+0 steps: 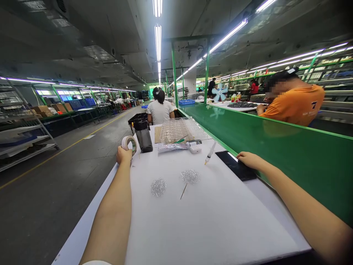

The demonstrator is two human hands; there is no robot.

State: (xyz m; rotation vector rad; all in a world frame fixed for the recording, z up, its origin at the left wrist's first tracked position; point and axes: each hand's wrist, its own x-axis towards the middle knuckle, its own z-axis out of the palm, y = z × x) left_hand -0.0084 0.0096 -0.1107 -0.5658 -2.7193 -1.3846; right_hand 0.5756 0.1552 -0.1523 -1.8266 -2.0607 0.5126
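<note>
Your left hand (124, 155) is curled around a roll of adhesive tape (129, 144), gripping it by its rim at the left edge of the white foam board (209, 224). Your right hand (249, 160) lies flat and relaxed, fingers close together, resting on a black smartphone (235, 165) that sits near the green partition (303, 173). Between your hands, two small clumps of silvery wire (158, 187) lie apart on the board, and a thin needle (183, 191) sticks out below the right-hand clump. Just beyond them are a small syringe (210, 152) and a flattened tube (173, 147). Further along, you have a clear plastic compartment tray (179, 129) on a cardboard sheet, with a dark tumbler (143, 137) beside it. A co-worker in a white shirt (160, 111) sits at the far end of your table, and another in an orange shirt (292, 105) works beyond the partition, both hands on that bench.
</note>
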